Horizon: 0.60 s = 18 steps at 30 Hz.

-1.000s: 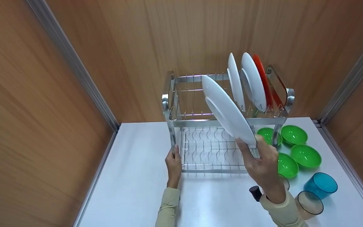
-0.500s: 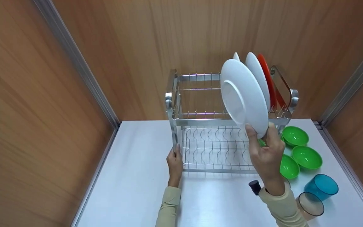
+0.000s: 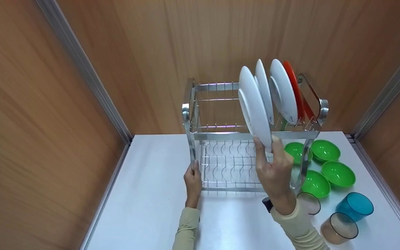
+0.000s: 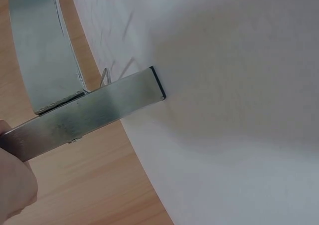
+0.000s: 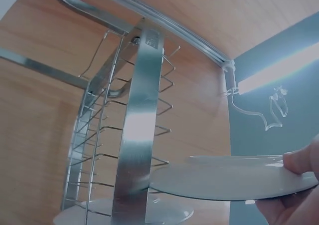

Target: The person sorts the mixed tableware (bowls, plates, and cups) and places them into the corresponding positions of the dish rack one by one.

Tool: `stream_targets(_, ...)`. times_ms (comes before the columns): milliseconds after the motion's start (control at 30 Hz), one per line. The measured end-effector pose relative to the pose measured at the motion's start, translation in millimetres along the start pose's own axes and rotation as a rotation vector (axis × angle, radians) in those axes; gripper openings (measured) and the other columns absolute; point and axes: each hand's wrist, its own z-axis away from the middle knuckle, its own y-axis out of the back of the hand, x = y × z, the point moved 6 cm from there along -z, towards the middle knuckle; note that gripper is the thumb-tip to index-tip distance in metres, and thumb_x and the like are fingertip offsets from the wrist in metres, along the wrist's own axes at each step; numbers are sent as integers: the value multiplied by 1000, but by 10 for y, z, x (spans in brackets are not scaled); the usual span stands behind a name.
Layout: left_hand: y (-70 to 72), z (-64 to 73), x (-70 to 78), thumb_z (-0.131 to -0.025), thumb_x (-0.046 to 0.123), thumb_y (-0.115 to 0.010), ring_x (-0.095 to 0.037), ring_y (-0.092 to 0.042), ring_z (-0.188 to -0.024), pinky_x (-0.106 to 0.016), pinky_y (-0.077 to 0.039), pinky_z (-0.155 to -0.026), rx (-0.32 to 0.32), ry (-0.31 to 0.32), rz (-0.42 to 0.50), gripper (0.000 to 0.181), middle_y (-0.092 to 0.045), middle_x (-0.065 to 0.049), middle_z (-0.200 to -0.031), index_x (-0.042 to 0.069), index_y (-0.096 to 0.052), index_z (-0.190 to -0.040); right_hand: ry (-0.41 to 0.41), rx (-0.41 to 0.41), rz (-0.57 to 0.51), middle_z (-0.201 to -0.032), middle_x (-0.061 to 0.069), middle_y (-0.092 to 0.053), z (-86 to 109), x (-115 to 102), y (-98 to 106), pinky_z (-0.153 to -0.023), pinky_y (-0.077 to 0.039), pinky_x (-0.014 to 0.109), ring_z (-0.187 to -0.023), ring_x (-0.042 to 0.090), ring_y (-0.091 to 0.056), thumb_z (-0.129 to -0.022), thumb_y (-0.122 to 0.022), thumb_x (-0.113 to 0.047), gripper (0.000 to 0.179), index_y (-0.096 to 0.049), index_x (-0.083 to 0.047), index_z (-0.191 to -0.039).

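A white plate (image 3: 254, 104) stands nearly on edge at the front of the metal dish rack (image 3: 217, 136), its top leaning left. My right hand (image 3: 274, 170) pinches its lower rim between thumb and fingers. In the right wrist view the held plate (image 5: 234, 177) overlaps the rack's front bar (image 5: 137, 130). My left hand (image 3: 192, 180) grips the rack's left front leg; the left wrist view shows the metal leg (image 4: 94, 110) beside that hand (image 4: 15, 182). Just right of the held plate, two white plates (image 3: 283, 92) and a red plate (image 3: 293, 90) stand in the upper tier.
Several green bowls (image 3: 338, 173) sit at the rack's right. In front of them stand a blue cup (image 3: 354, 206), a brownish clear cup (image 3: 339, 228) and another clear cup (image 3: 308, 203), partly behind the right sleeve. Wooden walls (image 3: 221, 38) enclose the white table (image 3: 144, 194).
My right hand first carries the plate right and turns its underside toward the head camera, then moves it back left and turns it edge-on beside the other plates. My left hand stays on the leg.
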Motion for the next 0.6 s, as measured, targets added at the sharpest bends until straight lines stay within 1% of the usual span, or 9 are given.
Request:
stream_targets(67, 0, -27, -109, -112, 27, -46, -11, -35, -57, -22, -29, -51, 0, 5, -22, 37, -39, 4, -65, 9, -48, -80, 32, -12, 19, -84, 21, -72, 29, -42, -56, -61, -62, 36, -66, 36, -72, -101, -67, -14, 23, -62, 9, -101)
stream_targets(133, -2, -51, -217, -112, 32, -46, -11, -36, -57, -23, -30, -51, 1, 5, -36, 39, -39, 4, -65, 7, -49, -81, 52, -20, 30, -79, 19, -70, 40, -76, -96, -53, -59, 44, -61, 33, -70, -105, -62, -24, 32, -62, 8, -100)
stream_targets(167, -2, -61, -271, -111, 34, -46, -12, -37, -57, -23, -30, -50, 1, 2, -39, 41, -40, 4, -66, 5, -50, -82, 56, -23, 38, -77, 19, -69, 44, -89, -110, -49, -58, 43, -57, 31, -68, -106, -60, -28, 35, -62, 7, -100)
stream_targets(233, 5, -59, -269, -111, 37, -46, -12, -38, -57, -23, -31, -50, 4, -9, -40, 45, -39, 4, -65, 2, -50, -83, 64, -29, 49, -77, 18, -70, 53, -104, -131, -45, -55, 41, -55, 30, -67, -106, -59, -28, 36, -63, 7, -101)
stream_targets(300, 13, -58, -269, -111, 38, -46, -12, -38, -56, -24, -32, -49, 3, -17, -38, 46, -39, 4, -65, 2, -49, -82, 73, -31, 52, -79, 19, -71, 64, -112, -146, -45, -56, 40, -58, 31, -69, -106, -58, -29, 36, -63, 7, -101)
stream_targets(367, 17, -56, -271, -111, 40, -45, -13, -38, -56, -24, -32, -49, 2, -21, -40, 46, -39, 4, -65, 5, -49, -81, 84, -28, 60, -83, 21, -72, 80, -120, -151, -46, -56, 41, -62, 34, -72, -107, -57, -29, 37, -63, 7, -102)
stream_targets(433, 17, -55, -275, -111, 41, -45, -13, -38, -56, -25, -32, -50, -4, -21, -42, 44, -39, 4, -65, 9, -48, -80, 89, -25, 68, -88, 23, -73, 99, -122, -149, -48, -58, 43, -68, 38, -74, -107, -56, -29, 38, -63, 8, -103)
stream_targets(533, 16, -57, -283, -111, 41, -45, -13, -38, -56, -25, -32, -50, -9, -22, -39, 43, -39, 4, -65, 12, -48, -80, 86, -13, 71, -92, 23, -74, 117, -139, -128, -51, -59, 46, -74, 40, -74, -107, -56, -29, 38, -64, 8, -105)
stream_targets(600, 14, -61, -284, -111, 41, -45, -13, -38, -56, -25, -32, -50, -12, -25, -34, 43, -39, 4, -64, 11, -48, -80, 82, -2, 70, -95, 24, -74, 122, -152, -109, -55, -60, 48, -78, 41, -75, -107, -56, -30, 38, -65, 8, -106)
